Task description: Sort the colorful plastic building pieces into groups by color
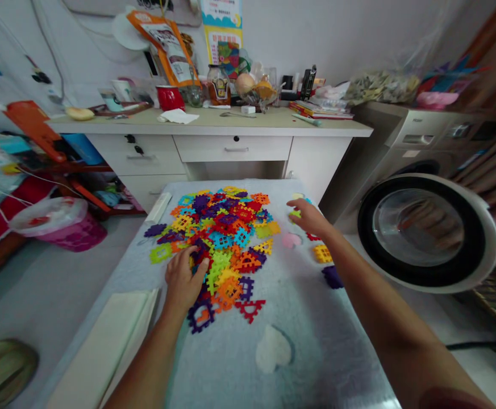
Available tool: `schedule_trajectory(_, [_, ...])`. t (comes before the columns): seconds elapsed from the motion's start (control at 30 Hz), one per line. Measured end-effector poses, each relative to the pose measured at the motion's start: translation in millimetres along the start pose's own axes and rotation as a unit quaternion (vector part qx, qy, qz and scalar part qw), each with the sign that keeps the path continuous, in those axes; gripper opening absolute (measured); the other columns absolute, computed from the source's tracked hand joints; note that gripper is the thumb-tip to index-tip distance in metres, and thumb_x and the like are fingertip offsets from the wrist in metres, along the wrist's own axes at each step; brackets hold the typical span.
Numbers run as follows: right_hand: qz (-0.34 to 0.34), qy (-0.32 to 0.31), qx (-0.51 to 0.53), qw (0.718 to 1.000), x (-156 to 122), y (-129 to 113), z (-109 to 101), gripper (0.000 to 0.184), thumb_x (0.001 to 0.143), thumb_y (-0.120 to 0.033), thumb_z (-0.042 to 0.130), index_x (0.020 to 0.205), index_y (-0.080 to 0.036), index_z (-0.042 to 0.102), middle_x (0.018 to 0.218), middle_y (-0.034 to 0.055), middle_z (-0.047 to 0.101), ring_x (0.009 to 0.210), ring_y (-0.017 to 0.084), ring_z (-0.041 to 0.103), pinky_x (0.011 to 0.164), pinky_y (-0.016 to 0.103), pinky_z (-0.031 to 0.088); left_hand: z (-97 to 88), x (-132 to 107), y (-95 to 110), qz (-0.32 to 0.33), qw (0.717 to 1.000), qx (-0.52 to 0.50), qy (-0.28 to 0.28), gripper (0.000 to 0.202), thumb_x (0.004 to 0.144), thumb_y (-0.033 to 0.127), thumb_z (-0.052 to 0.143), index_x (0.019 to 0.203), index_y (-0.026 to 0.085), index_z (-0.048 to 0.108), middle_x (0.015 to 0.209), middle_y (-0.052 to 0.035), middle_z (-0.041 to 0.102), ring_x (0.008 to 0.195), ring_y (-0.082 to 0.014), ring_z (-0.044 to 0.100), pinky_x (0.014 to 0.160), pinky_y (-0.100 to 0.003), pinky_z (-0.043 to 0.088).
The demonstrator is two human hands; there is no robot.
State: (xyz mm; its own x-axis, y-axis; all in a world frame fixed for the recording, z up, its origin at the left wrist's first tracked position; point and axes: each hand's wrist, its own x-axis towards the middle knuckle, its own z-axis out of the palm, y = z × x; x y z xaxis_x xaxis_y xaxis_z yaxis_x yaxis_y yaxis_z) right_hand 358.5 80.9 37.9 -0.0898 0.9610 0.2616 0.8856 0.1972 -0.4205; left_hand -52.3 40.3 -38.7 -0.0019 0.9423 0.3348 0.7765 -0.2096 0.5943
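A heap of colourful interlocking plastic tiles (pixel 224 230) lies on a grey cloth-covered table (pixel 299 335). My left hand (pixel 183 278) rests on the near left edge of the heap, fingers curled down onto purple and green tiles. My right hand (pixel 309 218) reaches to the far right of the table, fingers closed around a yellow-green tile (pixel 295 214). A yellow tile (pixel 322 253), a purple tile (pixel 332 276) and a pink one (pixel 291 240) lie apart near my right forearm. A red triangular tile (pixel 250 308) sits at the heap's near edge.
A white desk (pixel 230 142) crowded with jars, cups and books stands beyond the table. A washing machine with its round door (pixel 426 233) swung open is close on the right. A pink bin (pixel 66 224) sits on the floor left. A cream flat board (pixel 103 346) lies at the table's left.
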Motion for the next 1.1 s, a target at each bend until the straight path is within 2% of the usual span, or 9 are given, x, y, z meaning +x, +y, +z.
schedule_trajectory(0.07, [-0.02, -0.051, 0.027, 0.998, -24, -34, 13, 0.036, 0.087, -0.016, 0.063, 0.122, -0.017, 0.067, 0.118, 0.0128, 0.07, 0.099, 0.022, 0.069, 0.094, 0.039, 0.055, -0.3, -1, 2, -0.001, 1.0, 0.004, 0.0, 0.047, 0.091, 0.055, 0.05, 0.126, 0.024, 0.057, 0.13, -0.0111, 0.063, 0.126, -0.0314, 0.054, 0.113, -0.054, 0.037])
schedule_trajectory(0.13, [-0.04, -0.071, 0.039, 0.996, -46, -61, 26, 0.034, 0.087, -0.015, 0.063, 0.12, -0.016, 0.068, 0.119, 0.013, 0.07, 0.106, 0.023, 0.067, 0.097, 0.039, 0.053, -0.6, -1, 3, -0.002, 1.0, 0.006, -0.002, 0.047, 0.091, 0.054, 0.049, 0.126, 0.024, 0.057, 0.129, -0.0115, 0.063, 0.126, -0.0312, 0.055, 0.112, -0.053, 0.038])
schedule_trajectory(0.27, [-0.05, -0.066, 0.042, 0.996, -72, -88, 47, 0.036, 0.085, -0.01, 0.06, 0.12, -0.015, 0.067, 0.122, 0.0142, 0.069, 0.114, 0.024, 0.064, 0.104, 0.041, 0.047, -1.9, -2, 6, -0.005, 1.0, -0.001, -0.001, 0.046, 0.091, 0.052, 0.051, 0.127, 0.024, 0.056, 0.131, -0.0117, 0.063, 0.126, -0.031, 0.055, 0.112, -0.052, 0.038])
schedule_trajectory(0.4, [-0.06, -0.05, 0.046, 0.996, -80, -90, 65, 0.048, 0.079, -0.002, 0.057, 0.124, -0.016, 0.065, 0.128, 0.0144, 0.065, 0.118, 0.025, 0.06, 0.106, 0.043, 0.045, -4.5, -5, 10, 0.007, 1.0, -0.022, -0.011, 0.052, 0.089, 0.055, 0.055, 0.132, 0.025, 0.053, 0.135, -0.0114, 0.061, 0.13, -0.0317, 0.052, 0.113, -0.053, 0.035])
schedule_trajectory(0.67, [-0.053, 0.041, 0.054, 0.996, -79, -80, 95, 0.028, 0.086, -0.008, 0.056, 0.107, -0.022, 0.069, 0.11, 0.0105, 0.067, 0.105, 0.026, 0.06, 0.095, 0.043, 0.049, -5.7, -7, 13, 0.037, 0.998, -0.012, -0.046, 0.066, 0.078, 0.051, 0.067, 0.136, 0.025, 0.051, 0.136, -0.0125, 0.059, 0.13, -0.0344, 0.052, 0.112, -0.055, 0.035])
schedule_trajectory(0.83, [-0.036, 0.097, 0.055, 0.993, -81, -77, 97, 0.019, 0.089, -0.012, 0.054, 0.099, -0.023, 0.067, 0.103, 0.0104, 0.066, 0.102, 0.027, 0.059, 0.093, 0.043, 0.049, -4.1, -5, 12, 0.021, 0.999, -0.021, -0.031, 0.058, 0.08, 0.05, 0.066, 0.131, 0.024, 0.055, 0.133, -0.0122, 0.061, 0.127, -0.0326, 0.055, 0.111, -0.052, 0.039])
schedule_trajectory(0.97, [-0.04, 0.088, 0.069, 0.993, -82, -79, 96, 0.012, 0.09, -0.017, 0.055, 0.096, -0.023, 0.064, 0.099, 0.009, 0.065, 0.097, 0.025, 0.059, 0.088, 0.04, 0.049, -4.3, -3, 11, 0.011, 0.997, -0.071, -0.01, 0.051, 0.085, 0.052, 0.06, 0.126, 0.022, 0.059, 0.129, -0.0111, 0.063, 0.123, -0.029, 0.058, 0.11, -0.048, 0.042])
schedule_trajectory(1.1, [-0.047, 0.103, 0.101, 0.988, -84, -83, 95, 0.016, 0.091, -0.016, 0.05, 0.096, -0.023, 0.064, 0.094, 0.0072, 0.065, 0.092, 0.022, 0.061, 0.085, 0.036, 0.05, -5.9, -1, 11, -0.004, 0.993, -0.116, 0.007, 0.046, 0.09, 0.053, 0.052, 0.12, 0.02, 0.062, 0.123, -0.0105, 0.066, 0.117, -0.0262, 0.061, 0.107, -0.044, 0.046])
